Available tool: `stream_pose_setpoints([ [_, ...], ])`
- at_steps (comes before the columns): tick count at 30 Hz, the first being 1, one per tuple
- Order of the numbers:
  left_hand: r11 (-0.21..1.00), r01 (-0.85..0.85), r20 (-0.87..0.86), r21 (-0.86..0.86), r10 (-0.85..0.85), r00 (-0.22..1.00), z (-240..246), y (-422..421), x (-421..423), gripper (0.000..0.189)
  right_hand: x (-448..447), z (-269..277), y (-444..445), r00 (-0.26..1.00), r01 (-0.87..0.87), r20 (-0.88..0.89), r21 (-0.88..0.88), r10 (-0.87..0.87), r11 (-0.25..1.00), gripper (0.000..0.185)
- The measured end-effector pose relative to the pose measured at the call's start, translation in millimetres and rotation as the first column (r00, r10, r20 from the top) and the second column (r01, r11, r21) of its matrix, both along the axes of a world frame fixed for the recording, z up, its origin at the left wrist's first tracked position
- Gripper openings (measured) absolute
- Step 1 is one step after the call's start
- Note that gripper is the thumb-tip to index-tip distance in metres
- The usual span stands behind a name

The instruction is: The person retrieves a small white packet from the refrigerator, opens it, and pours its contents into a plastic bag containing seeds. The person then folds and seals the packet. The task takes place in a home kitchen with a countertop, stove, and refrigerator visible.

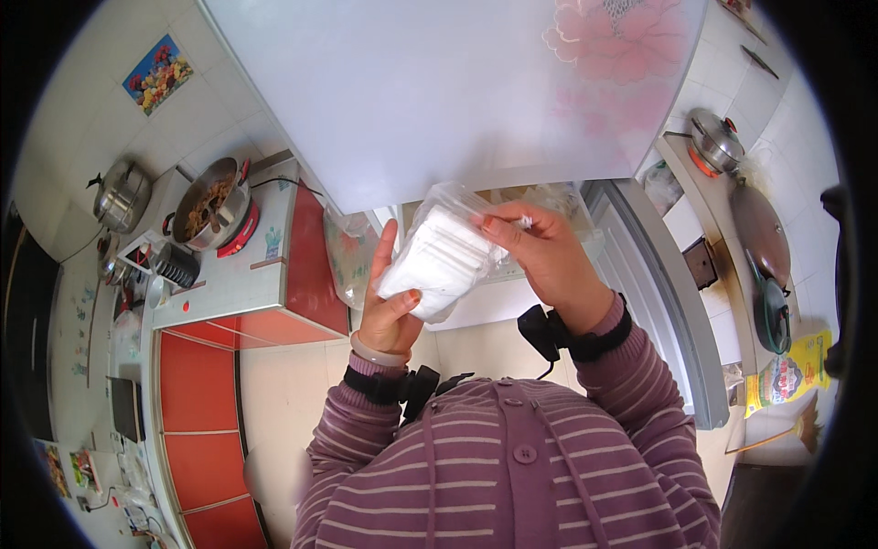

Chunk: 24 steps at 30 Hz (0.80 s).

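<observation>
A clear plastic bag of white, block-like pieces [439,257] is held between both hands in front of a refrigerator. My left hand [394,302] supports its lower left end, the thumb on top and one finger raised along the side. With thumb and fingertips, my right hand [531,247] pinches the bag's plastic at the upper right. Behind the bag, the refrigerator's lower door [638,274] stands open to the right, and bagged items [549,199] show inside the compartment. The upper door [446,89], with a pink flower print, fills the top of the view. What the white pieces are, I cannot tell.
To the left, a pan of food [209,206] sits on a red-based cooker on the counter [267,281], near a steel pot [123,195]. Along the right stand another steel pot [717,141], a wok lid [761,226], a green pan [772,316] and a yellow printed bag [789,374].
</observation>
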<state>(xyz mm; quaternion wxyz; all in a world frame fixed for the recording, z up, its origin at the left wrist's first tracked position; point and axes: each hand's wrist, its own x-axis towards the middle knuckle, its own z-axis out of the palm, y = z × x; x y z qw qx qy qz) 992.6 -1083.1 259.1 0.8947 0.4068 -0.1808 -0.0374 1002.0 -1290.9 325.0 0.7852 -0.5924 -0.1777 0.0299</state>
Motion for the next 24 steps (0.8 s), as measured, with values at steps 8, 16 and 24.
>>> stream_pose_setpoints([
  [8,0.979,0.057,0.020,0.196,-0.062,0.998,-21,52,10,0.061,-1,29,51,0.796,0.309,0.604,-0.353,-0.036,0.883,0.009],
  [16,0.952,-0.121,0.163,0.282,0.077,0.984,-29,93,34,0.065,-5,43,92,0.760,0.266,0.645,-0.428,0.086,0.863,0.013],
  [24,0.950,-0.191,0.457,0.248,0.059,0.888,-28,112,46,0.067,-3,63,106,0.680,0.425,0.670,-0.690,0.296,0.585,0.011],
])
